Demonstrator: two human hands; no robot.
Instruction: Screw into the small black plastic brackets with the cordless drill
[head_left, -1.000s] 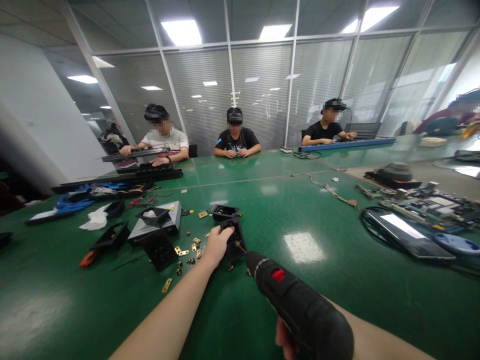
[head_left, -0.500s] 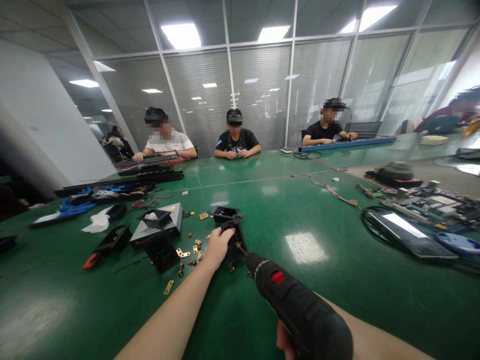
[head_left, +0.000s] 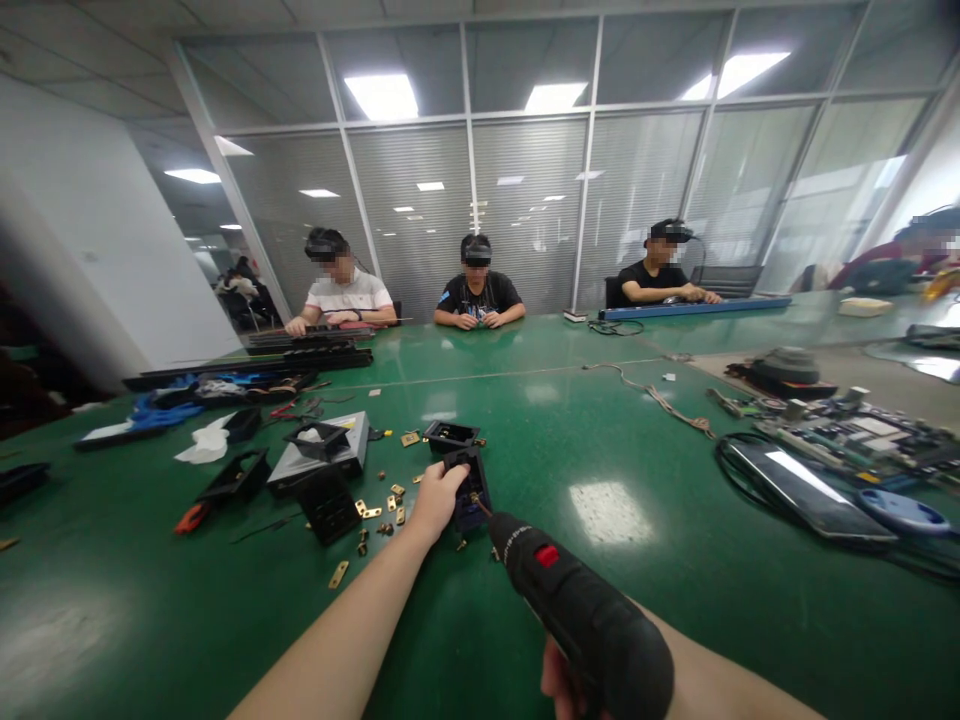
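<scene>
My left hand (head_left: 433, 500) is closed on a small black plastic housing (head_left: 471, 490) standing on the green table (head_left: 615, 580). My right hand (head_left: 559, 685), mostly hidden at the bottom edge, grips a black electric screwdriver (head_left: 581, 620) with a red switch. The screwdriver's bit points into the housing. Small brass parts (head_left: 379, 510) lie scattered just left of my left hand. A second black housing (head_left: 450, 436) sits a little farther back.
More black housings (head_left: 326, 505), a grey box (head_left: 319, 455) and an orange-handled tool (head_left: 191, 517) lie at the left. Circuit boards (head_left: 855, 435), a tablet (head_left: 806, 480) and cables fill the right. Three people sit at the far side of the table.
The view has tilted and shifted slightly, so hands and housing sit a little lower in frame. Both hands keep their grip and the bit stays in the housing.
</scene>
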